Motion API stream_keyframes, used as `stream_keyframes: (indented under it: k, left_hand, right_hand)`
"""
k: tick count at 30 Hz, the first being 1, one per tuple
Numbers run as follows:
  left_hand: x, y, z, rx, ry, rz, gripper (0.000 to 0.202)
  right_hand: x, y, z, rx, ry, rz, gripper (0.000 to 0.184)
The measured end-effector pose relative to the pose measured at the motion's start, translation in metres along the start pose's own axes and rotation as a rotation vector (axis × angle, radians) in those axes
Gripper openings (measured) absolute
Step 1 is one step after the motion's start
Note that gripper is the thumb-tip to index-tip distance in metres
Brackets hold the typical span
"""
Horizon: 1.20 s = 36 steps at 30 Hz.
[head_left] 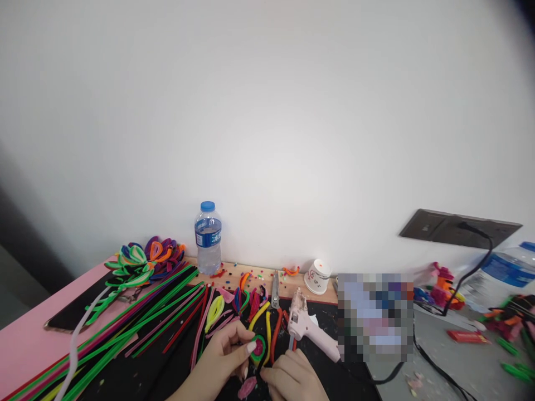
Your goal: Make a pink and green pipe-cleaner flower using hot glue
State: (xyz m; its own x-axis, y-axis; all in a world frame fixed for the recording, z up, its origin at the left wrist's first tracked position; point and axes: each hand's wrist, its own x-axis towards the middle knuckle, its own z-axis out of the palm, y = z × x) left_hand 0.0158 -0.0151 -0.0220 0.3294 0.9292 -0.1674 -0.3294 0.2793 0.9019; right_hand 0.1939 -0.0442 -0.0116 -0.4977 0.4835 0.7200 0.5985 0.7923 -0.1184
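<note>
Between thumb and forefinger, my left hand (pixel 225 359) pinches a small petal of nested pipe cleaners (pixel 258 350), green outside and pink in the middle. My right hand (pixel 295 376) is curled with its fingertips at the petal's lower end, closed on its dark tail. Below the petal lies a pink coiled piece (pixel 247 387) on the black mat. Bent yellow pipe cleaners (pixel 259 316) and orange ones (pixel 276 329) lie just beyond my hands. A yellow looped bundle (pixel 215 313) is to the left. Past my right hand rests a pale pink glue gun (pixel 307 326).
Long pipe cleaners (pixel 137 328) spread across the left, beside a finished looped flower (pixel 134 264). A water bottle (pixel 208 239), scissors (pixel 275 289) and an upturned paper cup (pixel 317 277) stand or lie along the wall. A black cable (pixel 438 365) runs over the grey surface at right.
</note>
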Motion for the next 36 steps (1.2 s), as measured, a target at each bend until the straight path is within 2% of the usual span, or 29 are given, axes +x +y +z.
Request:
stream_keyframes:
  k: [22, 36]
  left_hand:
    - [0.0028, -0.0061, -0.0039, -0.002, -0.006, 0.011, 0.033]
    - [0.0010, -0.0020, -0.0005, 0.000, 0.005, 0.000, 0.035]
  right_hand:
    - [0.0016, -0.0008, -0.0003, -0.001, 0.010, -0.001, 0.034]
    - [-0.0003, -0.0002, 0.0012, 0.010, 0.002, 0.003, 0.034]
